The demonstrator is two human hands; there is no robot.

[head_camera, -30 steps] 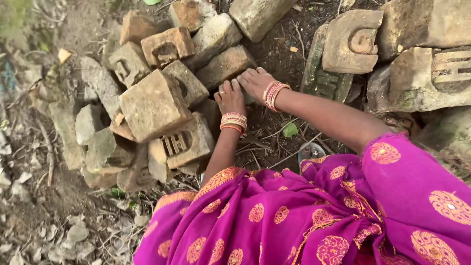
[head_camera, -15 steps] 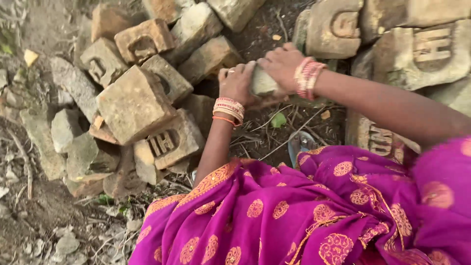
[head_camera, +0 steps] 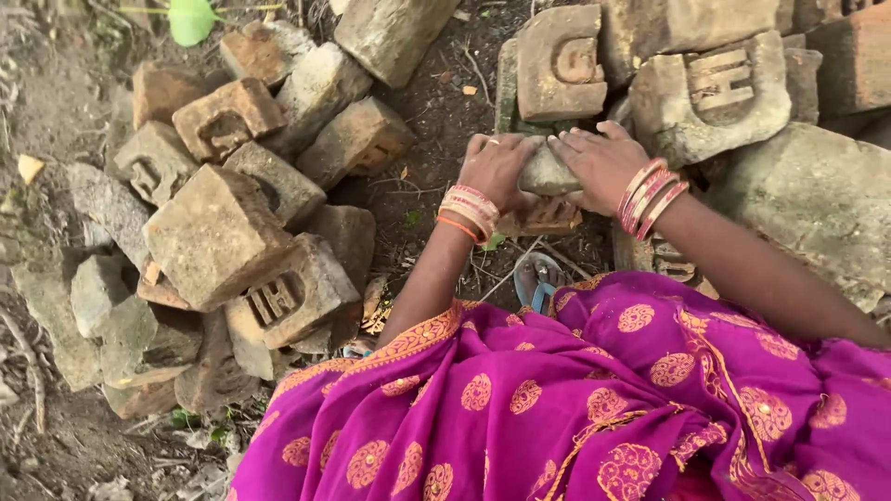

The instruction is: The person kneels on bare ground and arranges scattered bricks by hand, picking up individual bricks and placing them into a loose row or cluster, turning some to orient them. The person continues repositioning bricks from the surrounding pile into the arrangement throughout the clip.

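Note:
A grey, weathered brick piece (head_camera: pixel 546 173) is gripped from both sides. My left hand (head_camera: pixel 494 167) clasps its left end and my right hand (head_camera: pixel 601 163) presses on its right end. Both wrists carry orange and pink bangles. The piece hangs just over a flat reddish brick (head_camera: pixel 548 215) on the dark soil, next to a stack of old stamped bricks (head_camera: pixel 713 85) on the right. My purple patterned cloth (head_camera: pixel 575 399) fills the lower part of the view.
A loose heap of worn bricks (head_camera: pixel 223 232) lies to the left on bare earth. Dark soil with twigs (head_camera: pixel 436 167) separates the heap from the right stack. A sandalled foot (head_camera: pixel 538 278) shows below my hands. A green leaf (head_camera: pixel 191 19) sits at the top.
Both hands left the left heap and moved right with the brick piece between them. It now sits beside the right stack, low over a flat brick.

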